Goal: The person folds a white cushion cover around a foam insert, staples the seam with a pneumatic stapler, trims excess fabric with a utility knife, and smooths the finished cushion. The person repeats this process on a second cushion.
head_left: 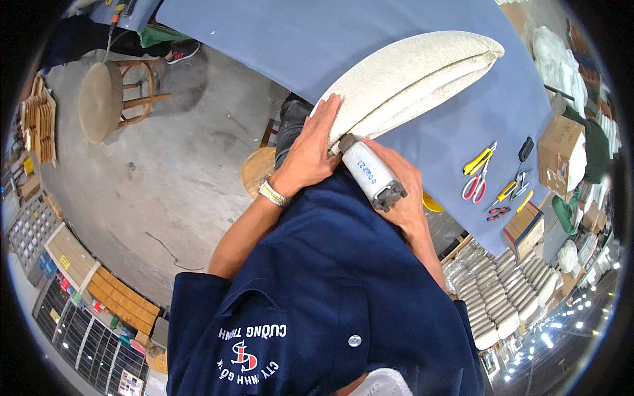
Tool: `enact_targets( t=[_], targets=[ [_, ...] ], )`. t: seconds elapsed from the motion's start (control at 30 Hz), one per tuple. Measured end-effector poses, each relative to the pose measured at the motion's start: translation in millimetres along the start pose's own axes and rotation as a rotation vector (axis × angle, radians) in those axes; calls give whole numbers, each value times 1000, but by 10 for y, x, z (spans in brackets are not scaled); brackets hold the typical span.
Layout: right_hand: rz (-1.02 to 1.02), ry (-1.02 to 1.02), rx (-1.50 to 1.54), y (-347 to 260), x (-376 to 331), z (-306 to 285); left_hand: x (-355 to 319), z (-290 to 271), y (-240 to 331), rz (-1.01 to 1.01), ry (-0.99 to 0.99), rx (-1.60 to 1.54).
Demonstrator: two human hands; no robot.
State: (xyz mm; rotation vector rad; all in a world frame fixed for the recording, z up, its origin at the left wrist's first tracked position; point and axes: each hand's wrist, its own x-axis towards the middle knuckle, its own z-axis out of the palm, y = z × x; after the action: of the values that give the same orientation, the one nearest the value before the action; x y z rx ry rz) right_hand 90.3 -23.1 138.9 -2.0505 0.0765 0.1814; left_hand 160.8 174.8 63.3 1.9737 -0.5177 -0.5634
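A cream fabric-covered cushion pad (pixel 396 72) stands tilted on its edge at the near side of the blue table, its open underside with a folded fabric rim facing me. My left hand (pixel 314 148) grips the near left end of it, fingers stretched along the cover and thumb at the rim. In my right hand (pixel 404 185) is a grey-white staple gun (pixel 373 173), its nose against or very close to the cushion's rim near my left thumb. The staple gun's body hides most of the right fingers.
On the blue table (pixel 264 33) lie red-handled scissors (pixel 474 188), a yellow cutter (pixel 477 162), red-handled pliers (pixel 498 213) and a black-handled tool (pixel 526 150). Cardboard boxes (pixel 558 152) stand at the right. A round stool (pixel 100 102) is at left, near another person's foot (pixel 181 51).
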Motion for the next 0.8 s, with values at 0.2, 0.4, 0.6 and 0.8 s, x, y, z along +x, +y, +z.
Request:
enact_targets(
  t=[0.2,0.4,0.6,0.8],
  targets=[
    [43,-74,6,49,-107,-51,-14,120,-1,2,39,67],
    [88,-81,61,49,-132,5,-45,159,44,-12,60,59],
    [157,-68,147,-48,-113,25,-45,137,15,27,68,59],
    [76,252,144,424,-438,-431,34,166,178,-39,108,115]
  ],
)
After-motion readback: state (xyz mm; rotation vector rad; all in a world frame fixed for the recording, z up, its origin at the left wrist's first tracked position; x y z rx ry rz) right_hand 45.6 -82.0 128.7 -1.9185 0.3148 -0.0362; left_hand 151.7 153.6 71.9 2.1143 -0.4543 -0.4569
